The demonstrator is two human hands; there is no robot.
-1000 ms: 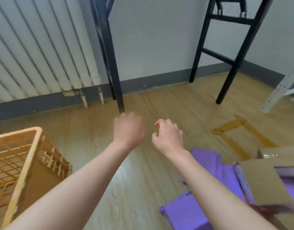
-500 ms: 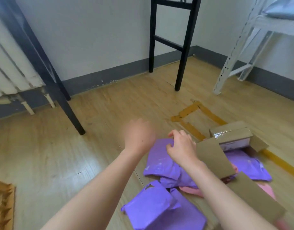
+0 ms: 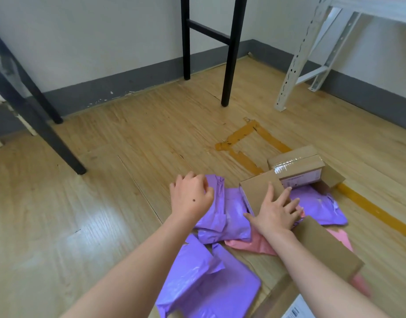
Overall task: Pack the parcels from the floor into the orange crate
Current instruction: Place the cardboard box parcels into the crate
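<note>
Head view: left hand (image 3: 190, 198) curled, gripping purple mailer (image 3: 229, 210). Right hand (image 3: 275, 214) flat, fingers spread, pressing cardboard box (image 3: 257, 189), gripping nothing. More parcels (image 3: 208, 283) heaped near right; orange crate not in view. Risk: slick mailers slide and the box tips off the heap when lifted. Wood floor (image 3: 105, 203), tape strips (image 3: 243, 134), black legs (image 3: 229, 53) far.

floor (image 3: 105, 203): wood | wall (image 3: 105, 42): white | black ladder (image 3: 229, 53)
</note>
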